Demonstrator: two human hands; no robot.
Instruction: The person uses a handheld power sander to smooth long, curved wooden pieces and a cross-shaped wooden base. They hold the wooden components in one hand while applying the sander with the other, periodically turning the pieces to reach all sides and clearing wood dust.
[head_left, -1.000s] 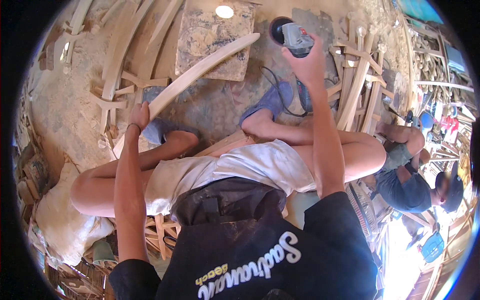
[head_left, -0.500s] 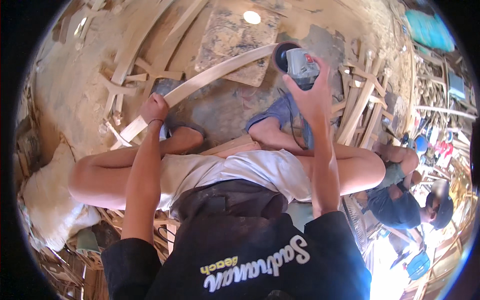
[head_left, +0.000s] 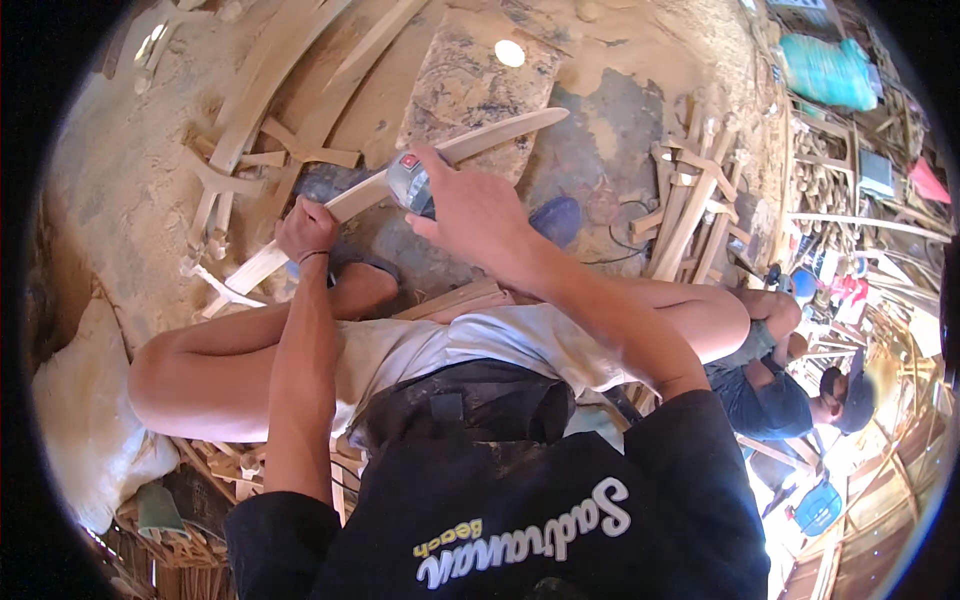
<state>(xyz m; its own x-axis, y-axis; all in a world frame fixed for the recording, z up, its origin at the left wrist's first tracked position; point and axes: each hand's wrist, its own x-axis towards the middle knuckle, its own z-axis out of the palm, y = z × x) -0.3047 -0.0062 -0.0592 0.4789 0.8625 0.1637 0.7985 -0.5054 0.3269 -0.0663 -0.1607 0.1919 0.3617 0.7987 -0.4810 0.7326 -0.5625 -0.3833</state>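
A long, pale, slightly curved wooden slat (head_left: 500, 132) runs slantwise in front of me, its rounded tip at the far right. My left hand (head_left: 306, 230) is closed around its lower left part, above my left foot. In my right hand (head_left: 475, 208) is a grey angle grinder (head_left: 407, 182) with a red mark on its housing. Its head lies against or just over the middle of the slat, a short way from my left hand; I cannot tell which. The grinder's disc is hidden in this view.
A stained flat board (head_left: 470, 75) lies on the dusty floor beyond the slat. Shaped wooden pieces (head_left: 700, 205) are piled at the right, and more (head_left: 225, 180) lie at the left. A pale sack (head_left: 80, 400) rests by my left knee. Another person (head_left: 770, 400) sits at the right.
My right hand has brought the grinder left and nearer, from the slat's far tip to its middle. The left hand keeps its hold. The slat's tip is now uncovered.
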